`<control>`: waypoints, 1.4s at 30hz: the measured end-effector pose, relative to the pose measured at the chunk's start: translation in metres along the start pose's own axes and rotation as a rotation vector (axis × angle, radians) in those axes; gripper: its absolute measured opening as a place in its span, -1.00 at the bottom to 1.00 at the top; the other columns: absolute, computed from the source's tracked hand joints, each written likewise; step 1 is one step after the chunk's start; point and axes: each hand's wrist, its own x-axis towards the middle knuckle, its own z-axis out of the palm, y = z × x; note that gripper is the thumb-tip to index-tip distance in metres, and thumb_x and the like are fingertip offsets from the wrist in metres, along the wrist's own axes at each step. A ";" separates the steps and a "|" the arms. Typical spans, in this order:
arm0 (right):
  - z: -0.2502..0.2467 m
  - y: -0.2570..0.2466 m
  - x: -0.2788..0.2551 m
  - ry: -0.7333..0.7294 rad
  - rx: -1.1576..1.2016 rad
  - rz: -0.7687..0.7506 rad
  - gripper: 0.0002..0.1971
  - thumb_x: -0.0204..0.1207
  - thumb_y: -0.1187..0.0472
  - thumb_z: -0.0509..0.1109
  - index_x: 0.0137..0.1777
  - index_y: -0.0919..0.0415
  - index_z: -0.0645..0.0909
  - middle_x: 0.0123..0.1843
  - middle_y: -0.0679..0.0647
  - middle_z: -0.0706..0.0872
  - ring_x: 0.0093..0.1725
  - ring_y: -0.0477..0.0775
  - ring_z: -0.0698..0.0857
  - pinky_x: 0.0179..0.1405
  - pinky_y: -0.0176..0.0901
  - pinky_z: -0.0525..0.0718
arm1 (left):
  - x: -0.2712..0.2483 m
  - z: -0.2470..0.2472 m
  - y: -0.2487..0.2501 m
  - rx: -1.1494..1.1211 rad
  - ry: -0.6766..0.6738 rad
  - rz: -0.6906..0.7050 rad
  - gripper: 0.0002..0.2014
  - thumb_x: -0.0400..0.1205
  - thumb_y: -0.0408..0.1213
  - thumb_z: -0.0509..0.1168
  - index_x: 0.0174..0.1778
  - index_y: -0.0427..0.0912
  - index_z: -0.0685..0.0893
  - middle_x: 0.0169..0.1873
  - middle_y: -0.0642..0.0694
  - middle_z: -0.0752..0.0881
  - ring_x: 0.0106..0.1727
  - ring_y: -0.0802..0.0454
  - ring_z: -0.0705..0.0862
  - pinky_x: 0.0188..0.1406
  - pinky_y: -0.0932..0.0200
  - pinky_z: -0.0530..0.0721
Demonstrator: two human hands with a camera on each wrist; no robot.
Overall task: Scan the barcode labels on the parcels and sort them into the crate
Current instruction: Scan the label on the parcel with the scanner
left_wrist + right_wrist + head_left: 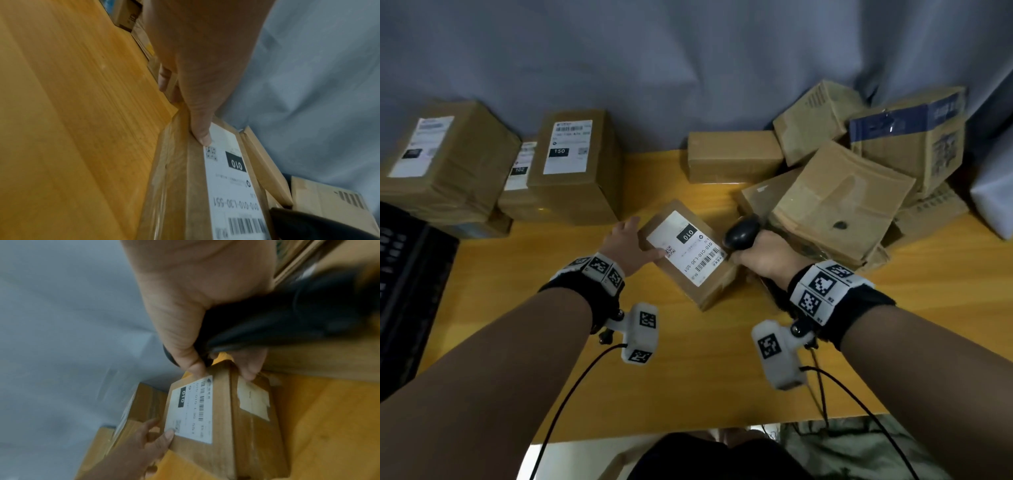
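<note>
From the head view, a small brown cardboard parcel (688, 255) with a white shipping label (686, 247) marked "010" sits tilted near the middle of the yellow wooden table (688, 370), held between both hands. The left hand (627, 246) grips its left end, thumb laid on the label's edge and fingers round the far side. The right hand (767, 255) is curled round a black handheld barcode scanner (742, 230), whose rounded head stands just above the parcel's right end. A stack of labelled brown boxes (571, 164) stands at the back left against the grey cloth backdrop (654, 61), a loose heap of plain cardboard boxes (842, 178) lies at the back right, and the dark slotted plastic crate (404, 291) shows at the left edge. In the left wrist view, the thumb (202, 129) presses on the label (232, 186) at the parcel's (174, 186) top edge, another fingertip shows behind the box, and the table (72, 121) runs alongside. In the right wrist view, the hand (197, 305) wraps the scanner (277, 318), its thumb and one fingertip touching the near corner of the parcel (224, 426), while the other hand (148, 439) holds the far end with its thumb on the label (191, 410).
</note>
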 end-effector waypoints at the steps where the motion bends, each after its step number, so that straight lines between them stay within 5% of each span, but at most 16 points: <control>1: 0.004 -0.002 0.000 -0.025 0.082 0.025 -0.81 0.41 0.15 0.53 -0.07 0.24 0.69 -0.23 0.22 0.79 -0.32 0.19 0.73 -0.12 0.11 0.75 | 0.002 -0.003 -0.004 -0.019 -0.005 0.003 -0.08 0.54 0.15 0.37 0.68 -0.13 0.04 0.61 -0.28 0.22 0.56 -0.31 0.31 0.45 -0.22 0.40; 3: 0.012 -0.008 0.003 -0.024 0.192 0.027 -0.80 0.40 0.14 0.53 -0.06 0.24 0.71 -0.18 0.28 0.82 -0.24 0.19 0.75 0.00 0.19 0.74 | 0.007 -0.009 -0.011 -0.027 -0.015 0.019 -0.08 0.53 0.15 0.39 0.66 -0.18 0.09 0.56 -0.29 0.34 0.49 -0.29 0.43 0.38 -0.20 0.50; 6: 0.024 -0.016 0.011 0.099 0.335 -0.031 -0.63 0.37 0.14 0.56 0.19 0.11 0.66 0.01 0.09 0.79 0.01 0.11 0.72 0.16 0.07 0.67 | 0.007 -0.011 -0.017 0.043 -0.088 0.016 -0.05 0.50 0.20 0.39 0.64 -0.23 0.09 0.47 -0.28 0.48 0.37 -0.28 0.55 0.24 -0.13 0.60; 8: 0.029 -0.019 0.017 0.147 0.424 -0.027 -0.62 0.38 0.14 0.56 0.19 0.10 0.63 -0.06 0.03 0.75 -0.01 0.11 0.71 0.15 0.03 0.66 | 0.004 -0.010 -0.017 0.158 -0.056 0.049 -0.03 0.47 0.26 0.37 0.63 -0.21 0.09 0.47 -0.27 0.42 0.41 -0.27 0.49 0.28 -0.13 0.57; 11: 0.033 -0.021 0.021 0.192 0.501 0.014 -0.67 0.39 0.18 0.55 0.14 0.06 0.61 -0.14 -0.02 0.70 0.02 0.13 0.68 0.22 0.07 0.61 | 0.005 -0.014 -0.008 0.380 0.044 0.218 0.07 0.42 0.36 0.33 0.68 -0.08 -0.05 0.65 -0.27 0.04 0.64 -0.31 0.10 0.52 -0.26 0.25; 15: 0.031 -0.015 0.022 0.232 0.555 0.036 -0.69 0.43 0.25 0.52 0.14 0.08 0.58 -0.12 -0.03 0.65 0.05 0.09 0.61 0.17 -0.04 0.54 | 0.025 -0.017 0.008 0.571 -0.144 0.424 0.28 0.27 0.45 0.39 0.67 0.06 -0.30 0.68 -0.23 -0.18 0.69 -0.25 -0.16 0.64 -0.27 -0.13; 19: 0.028 -0.007 0.021 0.261 0.542 0.077 -0.68 0.40 0.25 0.54 0.16 0.18 0.65 -0.06 0.10 0.72 0.06 0.18 0.68 0.16 0.06 0.65 | 0.039 -0.022 0.021 0.654 -0.258 0.406 0.35 0.22 0.30 0.54 0.64 0.13 -0.36 0.60 -0.16 0.09 0.59 -0.29 0.16 0.46 -0.25 0.39; 22: 0.029 -0.003 0.019 0.260 0.570 0.070 -0.63 0.38 0.22 0.55 0.20 0.18 0.66 0.05 0.17 0.76 0.14 0.25 0.72 0.26 0.20 0.66 | 0.043 -0.032 0.019 0.422 -0.223 0.276 0.24 0.29 0.29 0.49 0.66 0.14 -0.26 0.59 -0.22 0.16 0.53 -0.34 0.30 0.38 -0.20 0.48; 26: 0.032 -0.009 0.017 0.282 0.664 -0.008 -0.61 0.42 0.13 0.57 0.23 0.11 0.61 0.09 0.09 0.75 0.14 0.15 0.73 0.29 0.21 0.66 | 0.043 -0.037 0.012 -0.299 -0.142 0.047 0.35 -0.01 0.48 0.46 0.65 0.25 -0.11 0.56 -0.14 0.31 0.39 -0.23 0.52 0.18 -0.18 0.65; 28: 0.031 -0.021 0.014 0.275 0.713 -0.097 -0.53 0.42 0.08 0.58 0.31 0.09 0.58 0.15 0.01 0.74 0.19 0.07 0.70 0.29 0.12 0.66 | 0.032 -0.036 0.015 -0.573 -0.132 0.012 0.31 0.10 0.43 0.47 0.66 0.21 -0.16 0.56 -0.04 0.32 0.30 -0.10 0.59 0.07 -0.16 0.69; 30: 0.029 -0.038 0.008 0.227 0.727 -0.192 -0.54 0.44 0.08 0.57 0.32 0.04 0.56 0.14 -0.08 0.73 0.17 -0.07 0.68 0.21 -0.11 0.65 | 0.021 -0.033 0.022 -0.731 -0.183 0.047 0.33 0.14 0.42 0.47 0.67 0.14 -0.22 0.60 0.06 0.25 0.35 -0.02 0.54 0.25 -0.19 0.58; 32: 0.025 -0.054 0.002 0.181 0.741 -0.266 -0.60 0.45 0.11 0.57 0.25 -0.03 0.55 0.10 -0.13 0.73 0.12 -0.17 0.68 0.12 -0.22 0.64 | 0.009 -0.033 0.027 -0.860 -0.230 0.132 0.28 0.18 0.37 0.51 0.68 0.02 -0.07 0.57 0.06 0.34 0.37 0.05 0.54 0.41 -0.12 0.47; 36: 0.007 -0.063 -0.002 0.190 0.821 -0.272 -0.61 0.44 0.10 0.57 0.25 -0.01 0.60 0.15 -0.05 0.78 0.18 -0.04 0.73 0.25 -0.06 0.66 | -0.005 -0.053 0.021 -1.022 -0.162 0.248 -0.44 0.58 0.14 0.33 0.37 -0.16 0.55 0.19 -0.05 0.75 0.18 0.04 0.73 0.29 0.00 0.64; 39: -0.005 -0.064 -0.003 0.184 0.819 -0.266 -0.53 0.37 -0.03 0.60 0.27 0.03 0.65 0.14 -0.01 0.82 0.20 0.01 0.75 0.35 0.05 0.62 | -0.008 -0.069 0.018 -1.155 -0.150 0.206 -0.75 0.69 -0.15 0.28 0.21 -0.18 0.50 0.20 -0.15 0.70 0.21 -0.07 0.68 0.19 0.00 0.65; 42: -0.007 -0.076 -0.011 0.125 0.805 -0.310 -0.49 0.31 -0.12 0.59 0.22 0.08 0.69 0.07 0.03 0.85 0.14 0.05 0.79 0.32 0.04 0.64 | -0.008 -0.079 0.019 -1.219 -0.216 0.189 -0.73 0.63 -0.23 0.32 0.18 -0.13 0.44 0.27 -0.21 0.64 0.27 -0.16 0.61 0.16 -0.16 0.59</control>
